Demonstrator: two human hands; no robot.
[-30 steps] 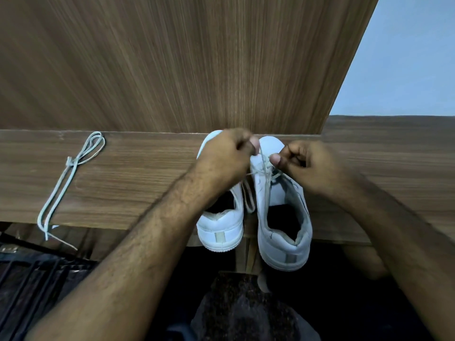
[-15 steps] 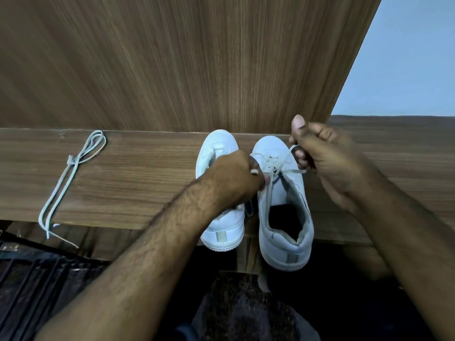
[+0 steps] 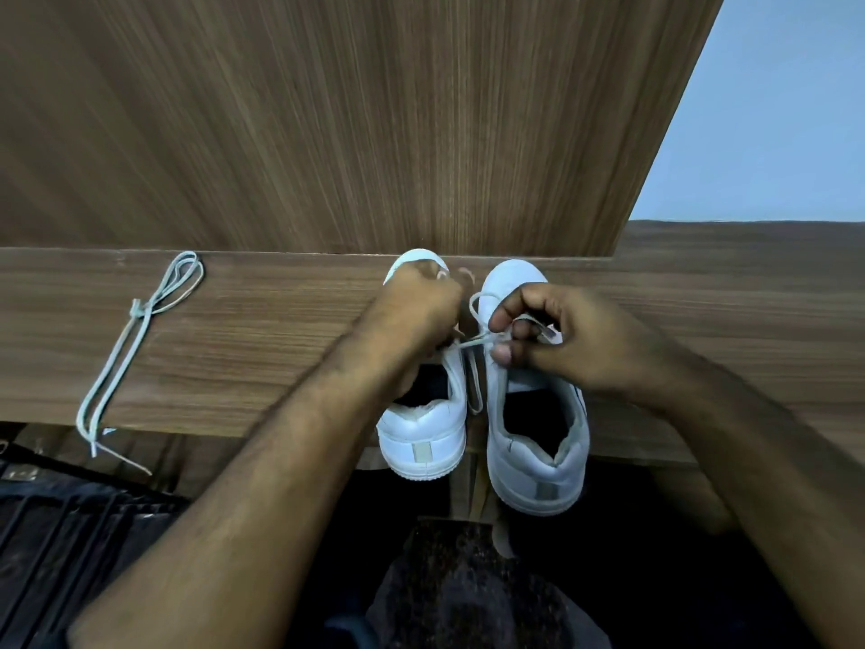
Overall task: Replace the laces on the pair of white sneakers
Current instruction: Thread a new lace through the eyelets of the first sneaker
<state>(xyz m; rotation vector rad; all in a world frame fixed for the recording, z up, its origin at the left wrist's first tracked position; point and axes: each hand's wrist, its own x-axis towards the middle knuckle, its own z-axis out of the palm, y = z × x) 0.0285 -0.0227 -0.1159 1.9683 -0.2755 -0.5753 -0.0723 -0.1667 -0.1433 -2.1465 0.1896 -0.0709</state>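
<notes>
Lace on R shoe (image 3: pixel 475 343): white, pulled taut btwn both hands over the eyelet area; a loop arcs up just above the R thumb. Looks like tying/tightening, judged from the pose.
R sneaker (image 3: pixel 538 442): on wooden ledge, toe to the back panel, heel overhanging the near edge.
L sneaker (image 3: pixel 421 442): just beside it, nearly touching; heel also past the edge. A lace length hangs in the gap btwn the shoes.
Right hand (image 3: pixel 566 339): curled nearly closed, thumb + forefinger pinching the lace strand.
Left hand (image 3: pixel 416 316): fist-like, over L shoe's tongue, gripping the other end; fingertips hidden, exact pinch can't be seen.
Spare lace (image 3: pixel 126 348): knotted bundle, well apart on the left of the ledge (image 3: pixel 257 348), ends dangling off the edge.
Doing it well: keep even tension both sides, pull outward & level, not up, so the shoe isn't dragged off the ledge.
Risk: overhanging heels; a hard tug could tip either shoe.
Check: loop stays flat, untwisted, before cinching.
</notes>
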